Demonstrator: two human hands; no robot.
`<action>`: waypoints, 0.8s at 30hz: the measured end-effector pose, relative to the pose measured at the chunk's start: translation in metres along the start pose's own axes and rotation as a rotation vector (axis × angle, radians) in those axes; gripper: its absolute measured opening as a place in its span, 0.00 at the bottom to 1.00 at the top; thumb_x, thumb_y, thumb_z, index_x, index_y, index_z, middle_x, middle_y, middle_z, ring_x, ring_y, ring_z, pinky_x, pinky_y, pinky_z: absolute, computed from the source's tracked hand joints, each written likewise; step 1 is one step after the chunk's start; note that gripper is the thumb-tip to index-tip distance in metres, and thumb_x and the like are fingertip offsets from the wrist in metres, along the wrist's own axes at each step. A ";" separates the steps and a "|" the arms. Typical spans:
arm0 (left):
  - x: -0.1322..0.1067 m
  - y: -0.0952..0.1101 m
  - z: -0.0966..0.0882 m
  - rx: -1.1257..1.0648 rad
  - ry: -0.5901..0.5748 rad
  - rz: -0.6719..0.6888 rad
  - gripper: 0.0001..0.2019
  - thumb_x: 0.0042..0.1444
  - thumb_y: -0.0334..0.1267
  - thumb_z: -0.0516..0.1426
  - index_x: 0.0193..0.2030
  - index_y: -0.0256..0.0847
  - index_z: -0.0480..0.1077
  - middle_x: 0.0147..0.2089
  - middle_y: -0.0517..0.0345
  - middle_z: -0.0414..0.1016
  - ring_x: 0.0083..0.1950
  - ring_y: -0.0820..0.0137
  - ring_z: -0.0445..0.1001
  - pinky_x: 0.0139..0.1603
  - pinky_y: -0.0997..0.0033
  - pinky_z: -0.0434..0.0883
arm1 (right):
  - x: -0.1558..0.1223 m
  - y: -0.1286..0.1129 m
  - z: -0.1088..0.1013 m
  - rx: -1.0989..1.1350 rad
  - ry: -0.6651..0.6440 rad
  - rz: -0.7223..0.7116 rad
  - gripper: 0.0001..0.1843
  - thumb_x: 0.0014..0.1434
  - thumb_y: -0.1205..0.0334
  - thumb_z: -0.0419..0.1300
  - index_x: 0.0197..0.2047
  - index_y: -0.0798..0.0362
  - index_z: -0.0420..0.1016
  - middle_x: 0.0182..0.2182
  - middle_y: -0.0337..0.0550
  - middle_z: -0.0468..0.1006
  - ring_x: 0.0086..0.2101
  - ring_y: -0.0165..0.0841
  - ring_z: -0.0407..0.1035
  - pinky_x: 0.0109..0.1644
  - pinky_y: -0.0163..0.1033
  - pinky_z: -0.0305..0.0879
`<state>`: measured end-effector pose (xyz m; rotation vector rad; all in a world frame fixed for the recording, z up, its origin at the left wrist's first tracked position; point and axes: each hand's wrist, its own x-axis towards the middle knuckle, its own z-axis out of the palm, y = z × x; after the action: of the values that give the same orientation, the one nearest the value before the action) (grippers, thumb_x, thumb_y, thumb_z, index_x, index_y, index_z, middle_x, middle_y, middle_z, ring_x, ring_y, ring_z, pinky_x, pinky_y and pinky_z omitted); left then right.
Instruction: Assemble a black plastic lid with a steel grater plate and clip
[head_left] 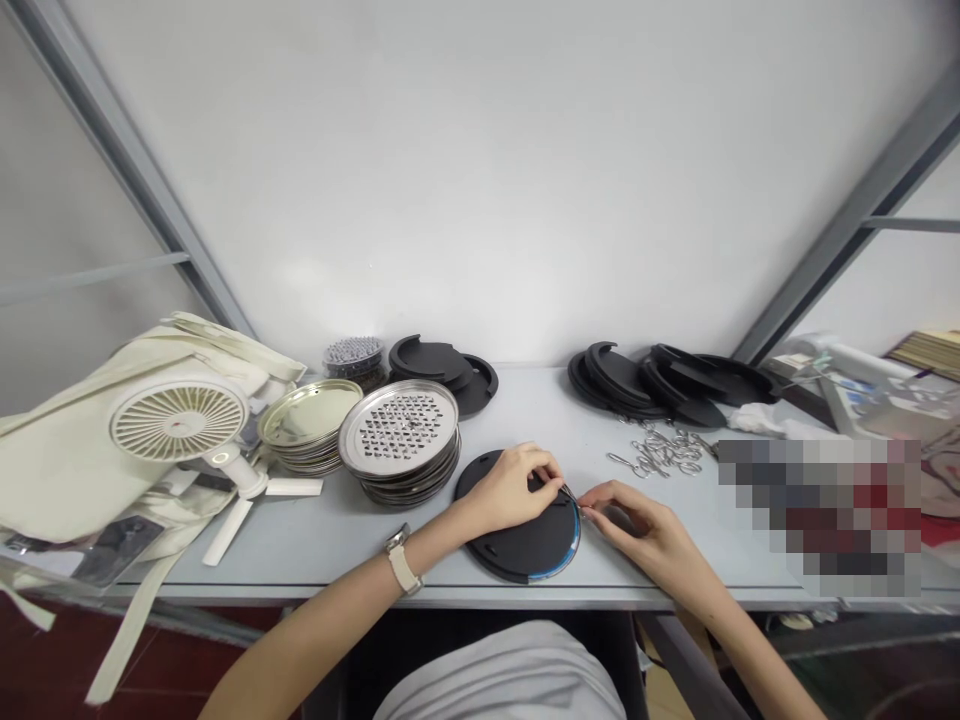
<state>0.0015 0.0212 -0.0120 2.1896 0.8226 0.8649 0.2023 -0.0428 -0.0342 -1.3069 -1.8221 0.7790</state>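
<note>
A round black disc [510, 535] lies flat on the table before me, with a blue and silver strip showing along its right edge. My left hand [517, 487] rests over the disc, thumb and fingers pinching a small metal hook [568, 492] at its upper right rim. Just to the right, my right hand [645, 530] has its thumb and forefinger closed at the other end of that metal piece. Its exact shape is too small to make out. A pile of similar shiny wire hooks [664, 450] lies beyond my right hand.
Left of the disc stand a stack of round metal graters [401, 430] and a stack of gold-toned lids [311, 415]. More black discs lie at the back left [427, 362] and back right [619, 378]. A white fan [180, 422] stands far left by cream fabric [75, 440].
</note>
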 end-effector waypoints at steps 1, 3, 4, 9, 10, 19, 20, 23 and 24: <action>0.000 0.001 0.000 0.006 0.003 0.001 0.04 0.55 0.31 0.56 0.33 0.37 0.72 0.35 0.57 0.71 0.35 0.74 0.72 0.41 0.75 0.70 | 0.000 0.000 0.000 0.000 -0.004 -0.003 0.14 0.61 0.50 0.56 0.38 0.51 0.74 0.33 0.44 0.78 0.36 0.37 0.72 0.42 0.39 0.68; -0.001 0.003 0.000 0.010 -0.002 -0.002 0.04 0.55 0.31 0.56 0.33 0.37 0.72 0.35 0.56 0.71 0.34 0.74 0.72 0.40 0.75 0.70 | 0.000 -0.001 0.000 0.001 -0.010 -0.009 0.14 0.61 0.50 0.56 0.39 0.51 0.74 0.35 0.45 0.79 0.37 0.38 0.72 0.44 0.40 0.69; -0.001 0.003 -0.001 0.010 -0.005 -0.002 0.04 0.55 0.31 0.56 0.33 0.37 0.72 0.35 0.56 0.71 0.34 0.74 0.72 0.40 0.75 0.70 | 0.000 -0.001 -0.001 -0.002 -0.011 -0.014 0.13 0.61 0.51 0.56 0.39 0.51 0.74 0.36 0.45 0.79 0.38 0.38 0.72 0.45 0.41 0.69; 0.000 0.004 -0.002 0.013 -0.027 0.032 0.04 0.54 0.31 0.56 0.32 0.37 0.72 0.35 0.56 0.72 0.35 0.73 0.72 0.40 0.75 0.69 | 0.000 -0.002 -0.002 -0.018 -0.017 -0.044 0.12 0.62 0.52 0.55 0.39 0.51 0.74 0.37 0.46 0.78 0.39 0.39 0.71 0.47 0.42 0.68; 0.000 0.005 -0.002 0.012 -0.030 0.041 0.04 0.54 0.31 0.56 0.32 0.37 0.72 0.34 0.56 0.72 0.36 0.73 0.72 0.40 0.75 0.69 | 0.000 -0.003 -0.002 -0.015 -0.016 -0.048 0.12 0.62 0.53 0.55 0.39 0.51 0.74 0.37 0.46 0.78 0.39 0.39 0.71 0.47 0.42 0.68; -0.002 0.010 -0.005 -0.005 -0.081 0.056 0.03 0.51 0.33 0.60 0.34 0.38 0.70 0.36 0.57 0.72 0.36 0.73 0.71 0.40 0.74 0.68 | 0.000 0.000 -0.001 0.017 -0.009 -0.012 0.15 0.62 0.49 0.55 0.39 0.51 0.75 0.36 0.47 0.79 0.39 0.39 0.72 0.47 0.42 0.69; -0.002 0.010 -0.006 -0.011 -0.086 0.053 0.06 0.50 0.33 0.61 0.36 0.39 0.70 0.37 0.58 0.72 0.36 0.73 0.71 0.40 0.74 0.68 | 0.000 0.001 -0.001 0.019 -0.009 -0.012 0.15 0.62 0.49 0.55 0.39 0.51 0.75 0.36 0.47 0.79 0.38 0.39 0.72 0.46 0.42 0.69; -0.002 0.008 -0.006 -0.033 -0.100 0.064 0.12 0.49 0.35 0.63 0.41 0.40 0.69 0.39 0.58 0.72 0.37 0.72 0.70 0.40 0.74 0.68 | 0.000 0.003 0.000 0.035 -0.013 -0.012 0.15 0.62 0.49 0.55 0.39 0.51 0.74 0.36 0.47 0.79 0.38 0.38 0.72 0.46 0.41 0.68; -0.002 0.007 -0.006 -0.039 -0.106 0.070 0.12 0.49 0.35 0.63 0.41 0.39 0.70 0.40 0.58 0.72 0.37 0.72 0.70 0.40 0.74 0.68 | 0.000 0.004 0.000 0.041 -0.013 -0.011 0.14 0.62 0.49 0.55 0.39 0.51 0.74 0.36 0.46 0.79 0.38 0.38 0.72 0.45 0.41 0.68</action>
<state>-0.0019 0.0170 -0.0042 2.2208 0.6767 0.7839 0.2040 -0.0422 -0.0373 -1.2671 -1.8134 0.8164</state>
